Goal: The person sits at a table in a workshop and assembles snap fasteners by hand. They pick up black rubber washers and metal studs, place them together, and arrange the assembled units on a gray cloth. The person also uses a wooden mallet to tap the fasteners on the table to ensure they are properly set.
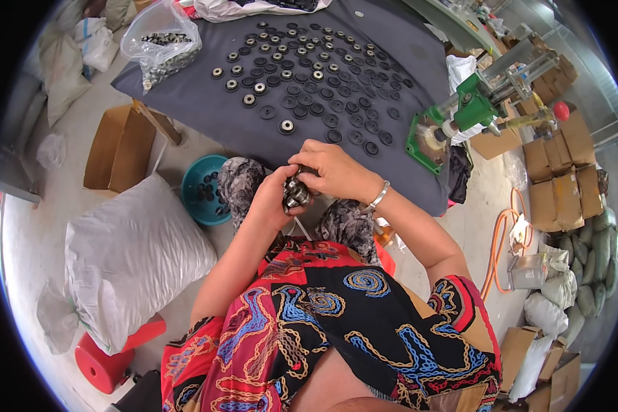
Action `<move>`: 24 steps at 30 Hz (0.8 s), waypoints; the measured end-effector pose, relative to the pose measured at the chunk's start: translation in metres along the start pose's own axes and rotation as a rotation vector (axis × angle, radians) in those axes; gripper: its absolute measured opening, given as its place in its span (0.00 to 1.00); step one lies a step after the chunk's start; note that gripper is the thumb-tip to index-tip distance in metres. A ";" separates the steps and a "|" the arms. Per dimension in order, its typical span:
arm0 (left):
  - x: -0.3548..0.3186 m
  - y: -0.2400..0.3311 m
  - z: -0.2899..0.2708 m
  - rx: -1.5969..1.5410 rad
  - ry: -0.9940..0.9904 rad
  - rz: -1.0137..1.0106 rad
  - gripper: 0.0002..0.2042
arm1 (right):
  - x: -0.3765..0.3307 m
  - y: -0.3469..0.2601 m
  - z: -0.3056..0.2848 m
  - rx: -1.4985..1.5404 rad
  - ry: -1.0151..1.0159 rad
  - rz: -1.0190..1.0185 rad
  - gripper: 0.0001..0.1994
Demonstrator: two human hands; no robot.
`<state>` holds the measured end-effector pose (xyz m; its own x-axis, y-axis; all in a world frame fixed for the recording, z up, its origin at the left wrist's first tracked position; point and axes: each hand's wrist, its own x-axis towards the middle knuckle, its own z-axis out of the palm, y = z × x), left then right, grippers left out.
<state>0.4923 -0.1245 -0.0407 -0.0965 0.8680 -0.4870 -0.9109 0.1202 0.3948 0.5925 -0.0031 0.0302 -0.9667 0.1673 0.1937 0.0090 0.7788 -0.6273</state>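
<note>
Close above my lap, my left hand [273, 200] is closed around several shiny metal ball bearings [296, 195]. My right hand [341, 172], with a bracelet at its wrist, meets it, fingers bent and pressed together at the top of the bearings. What those fingertips pinch is hidden. Beyond my hands, rows of round black wheels [336, 106] lie on the grey-covered table [206, 113]. Many at the left and far side have a metal bearing in the centre, such as the nearest wheel with a bearing [286, 126]; the others have dark centres.
A clear bag of metal parts [168, 55] sits at the table's far left corner. At right stands a green hand press [453, 117] with a red knob. A teal basin [198, 180] with black pieces, a white sack [134, 247] and a carton [120, 147] are at left.
</note>
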 end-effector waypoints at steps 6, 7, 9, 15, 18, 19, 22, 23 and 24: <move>-0.004 -0.003 -0.003 0.170 0.049 -0.018 0.13 | 0.006 -0.003 -0.014 -0.168 -0.274 0.022 0.09; -0.005 -0.003 -0.004 0.145 0.034 -0.016 0.13 | 0.008 -0.002 -0.015 -0.215 -0.227 0.009 0.09; -0.008 0.002 -0.009 0.091 0.006 -0.012 0.13 | 0.014 0.005 -0.017 -0.306 -0.136 -0.021 0.09; -0.014 0.012 -0.025 -0.071 0.038 0.086 0.14 | 0.066 0.030 -0.016 -0.210 0.136 0.020 0.09; -0.018 0.014 -0.029 -0.086 0.051 0.105 0.14 | 0.093 0.038 -0.004 -0.243 0.143 0.025 0.10; -0.020 0.015 -0.031 -0.090 0.055 0.108 0.14 | 0.101 0.041 0.000 -0.261 0.138 0.028 0.10; -0.027 0.017 -0.035 -0.120 0.069 0.137 0.14 | 0.117 0.056 0.012 -0.317 0.121 0.052 0.10; -0.029 0.018 -0.036 -0.133 0.078 0.143 0.14 | 0.120 0.061 0.014 -0.321 0.111 0.061 0.10; -0.031 0.018 -0.037 -0.143 0.082 0.151 0.14 | 0.122 0.062 0.016 -0.325 0.099 0.071 0.09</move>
<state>0.4639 -0.1669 -0.0473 -0.2632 0.8283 -0.4947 -0.9305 -0.0827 0.3567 0.4713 0.0564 0.0027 -0.9315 0.2735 0.2399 0.1721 0.9122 -0.3717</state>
